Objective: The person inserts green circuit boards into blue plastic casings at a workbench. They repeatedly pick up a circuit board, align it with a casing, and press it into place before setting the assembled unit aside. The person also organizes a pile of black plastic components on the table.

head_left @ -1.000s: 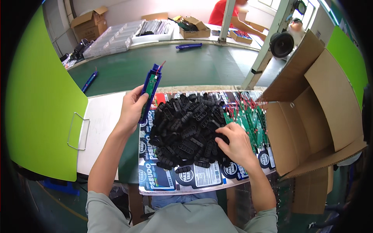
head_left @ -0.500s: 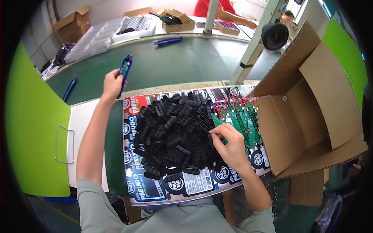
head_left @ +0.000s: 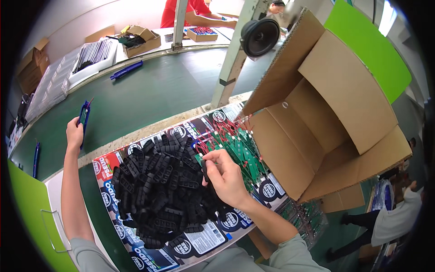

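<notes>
Off to the left, over the green belt, my left hand (head_left: pixel 74 132) is closed round a long blue plastic casing (head_left: pixel 85 114), held upright. A green board and a red wire show inside it. My right hand (head_left: pixel 225 177) pinches a small black rubber strip (head_left: pixel 205 171) between thumb and fingers. It hovers at the right edge of a large heap of black rubber strips (head_left: pixel 156 195) with oval cutouts. Just beyond that hand lie several green circuit boards (head_left: pixel 242 152) with red wires. Heap and boards rest on a printed sheet (head_left: pixel 106 165).
An open cardboard box (head_left: pixel 290 145) stands at the right. The green conveyor belt (head_left: pixel 158 90) carries another blue casing (head_left: pixel 127 70) and one at far left (head_left: pixel 36 159). A metal post with a round black fan (head_left: pixel 260 37) rises beyond. People work across the belt.
My view has turned to the right, so the scene sits further left. The black strip in my right hand now shows more plainly. My left hand still holds the blue casing.
</notes>
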{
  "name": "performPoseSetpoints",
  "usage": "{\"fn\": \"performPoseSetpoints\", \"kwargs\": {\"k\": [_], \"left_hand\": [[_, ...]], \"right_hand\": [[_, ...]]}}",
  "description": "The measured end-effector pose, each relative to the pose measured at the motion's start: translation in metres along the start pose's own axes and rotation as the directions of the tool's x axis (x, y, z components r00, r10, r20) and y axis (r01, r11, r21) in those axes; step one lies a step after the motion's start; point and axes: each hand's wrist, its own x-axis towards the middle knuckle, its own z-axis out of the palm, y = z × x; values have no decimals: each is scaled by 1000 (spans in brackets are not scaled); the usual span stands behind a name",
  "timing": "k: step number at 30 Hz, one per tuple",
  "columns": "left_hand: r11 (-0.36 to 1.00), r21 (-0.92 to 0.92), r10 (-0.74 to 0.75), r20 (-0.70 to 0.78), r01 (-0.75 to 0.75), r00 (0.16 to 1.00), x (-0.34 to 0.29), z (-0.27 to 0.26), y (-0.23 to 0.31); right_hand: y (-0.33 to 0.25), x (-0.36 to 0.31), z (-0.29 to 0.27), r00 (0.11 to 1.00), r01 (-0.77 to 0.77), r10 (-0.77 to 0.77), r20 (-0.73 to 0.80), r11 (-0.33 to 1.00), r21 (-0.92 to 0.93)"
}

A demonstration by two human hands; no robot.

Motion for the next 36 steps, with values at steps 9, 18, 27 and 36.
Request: {"fn": "performPoseSetpoints", "kwargs": {"k": [9, 18, 27, 36], "left_hand": [[956, 290, 37, 62, -53, 997, 16, -3, -16], [900, 437, 26, -59, 2, 998, 25, -22, 0], [670, 624, 432, 113, -402, 895, 74, 110, 95], [667, 666, 367, 97, -334, 925, 118, 171, 80]], "right_hand": [[9, -3, 15, 990, 65, -77, -114, 992, -106], [21, -7, 11, 970, 189, -214, -116, 963, -192], [9, -10, -1, 939, 336, -344, 25, 895, -295], [7, -4, -3, 940, 338, -333, 69, 897, -286]]}}
